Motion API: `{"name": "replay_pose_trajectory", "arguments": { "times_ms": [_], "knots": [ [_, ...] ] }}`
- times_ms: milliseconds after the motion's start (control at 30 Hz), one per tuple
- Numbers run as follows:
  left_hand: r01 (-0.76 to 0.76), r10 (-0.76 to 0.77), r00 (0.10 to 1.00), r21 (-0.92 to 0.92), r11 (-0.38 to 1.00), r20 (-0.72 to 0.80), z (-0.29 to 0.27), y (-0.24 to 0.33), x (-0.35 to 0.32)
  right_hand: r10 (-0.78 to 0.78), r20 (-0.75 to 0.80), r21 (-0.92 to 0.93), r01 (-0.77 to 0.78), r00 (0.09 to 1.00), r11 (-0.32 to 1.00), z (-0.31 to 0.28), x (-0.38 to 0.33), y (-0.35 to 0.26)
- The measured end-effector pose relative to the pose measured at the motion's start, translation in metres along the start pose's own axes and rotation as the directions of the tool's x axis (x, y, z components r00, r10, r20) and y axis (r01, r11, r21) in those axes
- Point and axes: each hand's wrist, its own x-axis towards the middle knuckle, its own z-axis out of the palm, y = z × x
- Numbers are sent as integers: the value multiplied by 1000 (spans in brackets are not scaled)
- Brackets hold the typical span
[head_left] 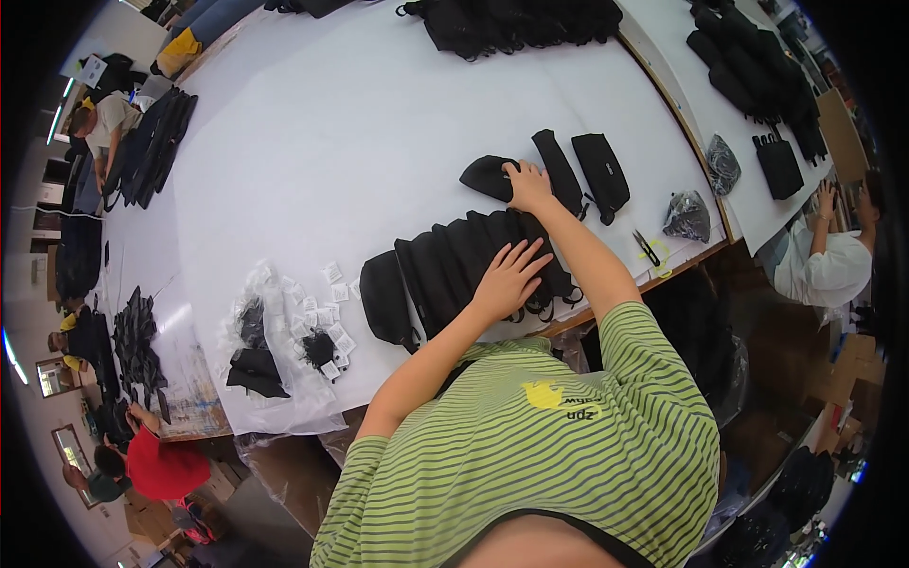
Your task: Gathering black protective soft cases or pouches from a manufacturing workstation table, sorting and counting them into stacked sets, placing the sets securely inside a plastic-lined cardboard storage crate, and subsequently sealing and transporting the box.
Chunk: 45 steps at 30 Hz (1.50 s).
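Note:
My left hand (512, 278) lies with fingers spread over a row of black cloth pouches (454, 263) packed side by side along the near edge of the table. Beyond that row, my right hand (528, 184) has its thumb and fingers curled over the right end of a black pouch (485, 177) lying on the table. Just right of this hand lie a narrow black pouch (557, 170) and a wider, flat black pouch (601, 177). Part of the gripped pouch is hidden under the fingers.
Thread snips (648, 248) and a clear bag of dark items (687, 216) lie near the right table edge. To the left are clear plastic bags (294, 379) and small white packets (332, 273). Black goods (511, 24) are heaped at the far side. Co-workers stand at both sides.

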Motion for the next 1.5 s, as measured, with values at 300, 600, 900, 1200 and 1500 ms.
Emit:
{"name": "replay_pose_trajectory", "arguments": {
  "times_ms": [300,600,900,1200,1500],
  "knots": [
    [32,-29,991,17,999,-128,-3,5,24,90,-74,782,2,993,623,-83,-11,44],
    [-72,71,997,-214,974,-15,-7,-23,59,241,280,919,-333,929,213,-28,-155,61],
    [87,-102,983,-101,991,-152,-15,-24,51,170,227,915,-270,959,300,4,-126,46],
    [716,-703,493,-219,663,-513,-82,-49,-80,307,-17,606,-234,952,760,-6,-147,34],
    [875,-934,331,-326,357,-136,-69,-74,-162,377,127,518,-386,917,763,-22,-143,19]
  ]
}}
